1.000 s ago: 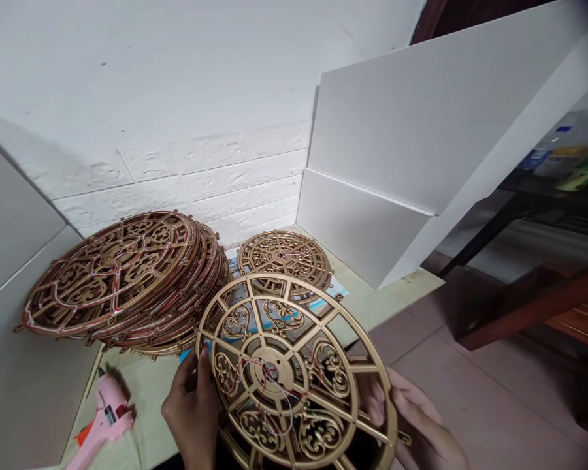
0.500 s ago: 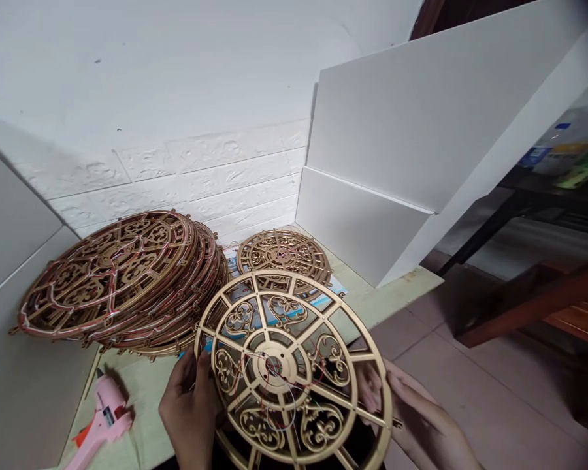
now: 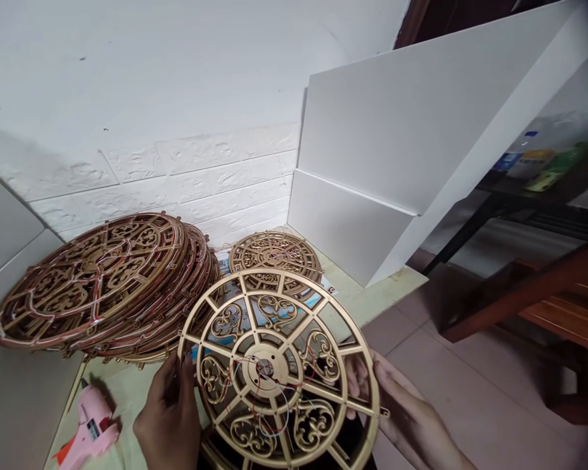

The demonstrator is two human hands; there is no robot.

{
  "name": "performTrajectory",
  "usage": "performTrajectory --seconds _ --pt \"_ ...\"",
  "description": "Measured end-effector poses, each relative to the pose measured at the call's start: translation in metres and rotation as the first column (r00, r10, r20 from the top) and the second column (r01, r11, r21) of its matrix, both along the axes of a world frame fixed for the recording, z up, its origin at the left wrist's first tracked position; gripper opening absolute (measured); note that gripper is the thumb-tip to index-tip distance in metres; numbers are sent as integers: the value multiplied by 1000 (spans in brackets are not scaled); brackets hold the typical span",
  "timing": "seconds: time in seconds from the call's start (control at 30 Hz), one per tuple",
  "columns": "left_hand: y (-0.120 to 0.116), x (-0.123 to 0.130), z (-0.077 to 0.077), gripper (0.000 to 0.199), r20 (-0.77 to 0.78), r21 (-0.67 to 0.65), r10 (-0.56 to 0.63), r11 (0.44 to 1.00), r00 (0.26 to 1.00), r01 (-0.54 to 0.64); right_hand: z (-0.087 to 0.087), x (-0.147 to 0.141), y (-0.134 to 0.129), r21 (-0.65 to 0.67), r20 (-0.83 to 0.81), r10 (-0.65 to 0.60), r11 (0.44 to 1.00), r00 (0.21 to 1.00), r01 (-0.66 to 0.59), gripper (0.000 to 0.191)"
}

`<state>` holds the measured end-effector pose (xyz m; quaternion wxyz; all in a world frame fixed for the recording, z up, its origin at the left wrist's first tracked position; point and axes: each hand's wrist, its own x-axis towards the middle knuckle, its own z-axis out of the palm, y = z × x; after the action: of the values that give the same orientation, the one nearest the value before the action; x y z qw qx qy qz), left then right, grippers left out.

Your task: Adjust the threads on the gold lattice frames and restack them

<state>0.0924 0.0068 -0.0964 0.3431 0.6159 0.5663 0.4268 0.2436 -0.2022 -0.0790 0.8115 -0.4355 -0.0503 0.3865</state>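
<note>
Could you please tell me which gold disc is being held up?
The front one, in the left hand and right hand; the stack and rear disc lie untouched.

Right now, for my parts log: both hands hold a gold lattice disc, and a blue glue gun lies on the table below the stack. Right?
Not blue: the glue gun is pink, as the head view shows. The left hand and right hand do hold the disc, and the gun lies below the stack.
</note>
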Motion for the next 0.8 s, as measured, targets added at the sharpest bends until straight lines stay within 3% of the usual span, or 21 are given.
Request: performTrajectory --seconds 0.13,0.27,0.43,0.5,0.6,0.73,0.8 --pt "0 -2 1 65 -100 75 49 996 994 -41 -2 -1 2 -24 2 -10 1000 1000 10 37" --pt "-2 -1 -1 60 -173 130 33 991 984 -10 -8 2 4 -39 88 -39 998 995 42 38" --pt "-8 9 -3 46 -80 284 12 959 997 12 -29 11 9 -162 357 -177 955 917 248 34" --pt "-12 11 -3 38 -41 376 13 927 999 3 -40 17 7 -245 526 -182 903 831 353 39" --pt "-15 10 -2 29 -31 492 15 870 999 2 -54 24 3 -247 764 -165 818 624 519 38" --pt "-15 5 1 31 -90 557 46 830 995 12 -61 24 -5 -182 947 -12 802 320 569 28" --pt "-17 3 5 34 -105 563 71 827 992 0 -63 23 -7 -165 976 46 790 212 590 28"
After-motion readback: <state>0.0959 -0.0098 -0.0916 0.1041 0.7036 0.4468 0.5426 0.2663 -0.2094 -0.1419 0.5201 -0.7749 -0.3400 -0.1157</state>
